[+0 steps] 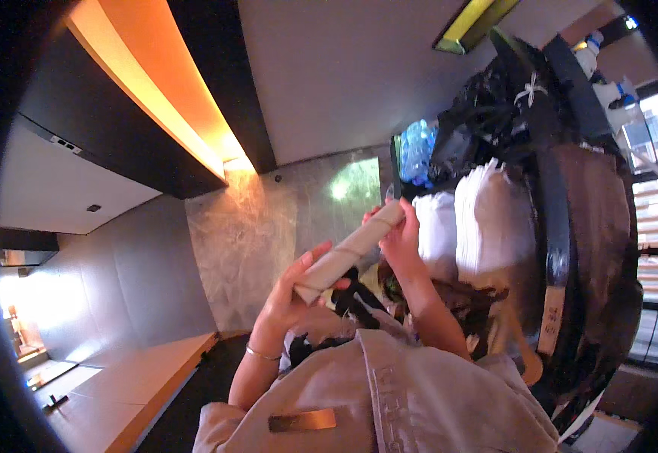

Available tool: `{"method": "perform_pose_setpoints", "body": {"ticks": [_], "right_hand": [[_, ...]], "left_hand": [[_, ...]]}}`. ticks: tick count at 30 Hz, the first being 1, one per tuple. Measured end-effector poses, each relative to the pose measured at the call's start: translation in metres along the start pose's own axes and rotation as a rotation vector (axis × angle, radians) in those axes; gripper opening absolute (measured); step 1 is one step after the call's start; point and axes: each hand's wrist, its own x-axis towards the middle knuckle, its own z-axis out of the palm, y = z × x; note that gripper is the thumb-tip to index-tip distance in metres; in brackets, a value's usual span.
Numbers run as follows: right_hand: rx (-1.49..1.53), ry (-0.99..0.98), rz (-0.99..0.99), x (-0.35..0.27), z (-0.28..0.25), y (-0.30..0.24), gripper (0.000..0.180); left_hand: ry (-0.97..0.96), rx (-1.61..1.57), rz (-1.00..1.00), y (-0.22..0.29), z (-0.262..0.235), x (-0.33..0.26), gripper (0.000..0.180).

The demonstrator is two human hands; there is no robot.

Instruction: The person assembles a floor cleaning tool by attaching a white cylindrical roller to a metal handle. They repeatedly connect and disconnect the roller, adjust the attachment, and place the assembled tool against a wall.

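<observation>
1. Grasping a beige roll (350,251), the left hand (293,291) clenched its lower end.
2. The right hand (399,240) gripped its upper end, raised before stacked white towels (489,219).

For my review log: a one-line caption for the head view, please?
Left hand and right hand hold a rolled beige cloth by its ends, beside stacked white towels.

1. dim room, warm glow from an orange light strip (159,98).
2. daylight glare at the window (657,132) and far left.
3. fisheye bends edges; corners black, picture soft throughout.
</observation>
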Motion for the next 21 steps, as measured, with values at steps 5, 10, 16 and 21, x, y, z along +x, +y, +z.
{"method": "perform_pose_setpoints", "body": {"ticks": [5, 10, 16, 21], "right_hand": [[-0.131, -0.077, 0.059, 0.036, 0.005, -0.029, 0.034], [0.250, 0.040, -0.157, 0.116, -0.058, -0.056, 0.030], [0.054, -0.090, -0.230, 0.109, -0.068, -0.112, 0.012], [0.204, 0.057, -0.170, 0.072, -0.085, -0.098, 0.013]], "left_hand": [[-0.124, 0.112, 0.032, -0.004, 0.007, 0.004, 0.057], [0.003, 0.460, 0.118, -0.014, 0.032, 0.025, 0.056], [-0.105, 0.463, 0.319, 0.042, 0.068, 0.051, 0.068], [-0.413, 0.645, 0.314, 0.095, 0.213, 0.175, 0.067]]}}
